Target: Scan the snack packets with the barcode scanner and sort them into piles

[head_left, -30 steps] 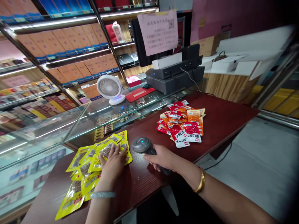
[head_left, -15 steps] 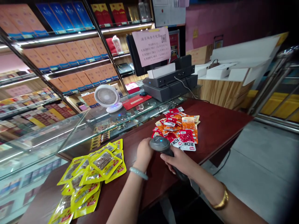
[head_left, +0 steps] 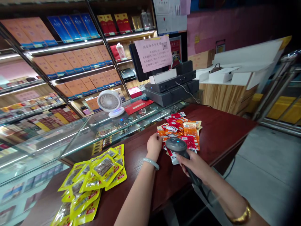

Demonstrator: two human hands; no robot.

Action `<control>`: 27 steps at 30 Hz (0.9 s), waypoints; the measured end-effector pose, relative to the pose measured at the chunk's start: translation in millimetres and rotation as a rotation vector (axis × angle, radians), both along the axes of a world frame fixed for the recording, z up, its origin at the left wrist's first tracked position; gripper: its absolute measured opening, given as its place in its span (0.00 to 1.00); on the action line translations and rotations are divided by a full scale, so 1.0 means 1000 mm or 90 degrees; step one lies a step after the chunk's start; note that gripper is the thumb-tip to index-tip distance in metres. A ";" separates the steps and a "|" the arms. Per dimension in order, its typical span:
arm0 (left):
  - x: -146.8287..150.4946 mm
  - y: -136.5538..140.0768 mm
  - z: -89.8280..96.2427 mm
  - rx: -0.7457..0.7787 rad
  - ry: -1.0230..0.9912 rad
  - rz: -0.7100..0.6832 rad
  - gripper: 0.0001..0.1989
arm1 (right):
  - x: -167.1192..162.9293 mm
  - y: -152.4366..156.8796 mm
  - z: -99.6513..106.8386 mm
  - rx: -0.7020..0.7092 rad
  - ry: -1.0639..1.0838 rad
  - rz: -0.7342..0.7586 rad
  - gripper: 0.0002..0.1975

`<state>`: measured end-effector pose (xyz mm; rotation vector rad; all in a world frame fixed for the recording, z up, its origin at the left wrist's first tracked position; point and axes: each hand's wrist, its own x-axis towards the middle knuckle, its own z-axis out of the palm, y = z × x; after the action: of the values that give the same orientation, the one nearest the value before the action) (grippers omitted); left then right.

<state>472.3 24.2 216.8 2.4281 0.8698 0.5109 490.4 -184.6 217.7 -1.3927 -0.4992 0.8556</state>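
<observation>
My right hand [head_left: 195, 164] is wrapped round the handle of a dark grey barcode scanner [head_left: 176, 145] with a small blue light on top. The scanner's head hovers over the near left side of a pile of red and orange snack packets [head_left: 190, 129], hiding some of them. A red and white packet [head_left: 174, 159] pokes out beneath it. At the pile's left edge is my left hand [head_left: 154, 146], its fingers curled and closed; what they hold, if anything, is hidden. Left of that arm lies a pile of yellow snack packets [head_left: 103, 168], untouched by either hand.
Both piles lie on a dark red-brown tabletop [head_left: 225, 128]. Behind it run a glass display counter [head_left: 80, 131], a white fan [head_left: 110, 102], a red mat [head_left: 138, 106] and a monitor with a pink paper sign [head_left: 154, 53]. A cable trails from the scanner past the table's near edge.
My left hand has moved right to the edge of the red and orange pile. The scanner in my right hand has shifted right too, now over the pile's near side.
</observation>
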 end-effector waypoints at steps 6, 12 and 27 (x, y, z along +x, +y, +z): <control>-0.033 0.013 -0.006 -0.166 -0.160 -0.061 0.10 | -0.003 0.011 0.003 0.012 0.008 0.010 0.22; -0.069 0.023 -0.003 -0.290 -0.208 -0.101 0.13 | -0.005 0.040 0.018 0.055 0.027 -0.008 0.21; -0.104 0.057 -0.022 -0.273 -0.213 0.000 0.12 | -0.022 0.067 0.022 0.072 -0.021 0.069 0.17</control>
<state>367.9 81.4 194.9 1.8878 0.7451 0.6343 468.9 -118.0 239.4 -1.2873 -0.6432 0.8788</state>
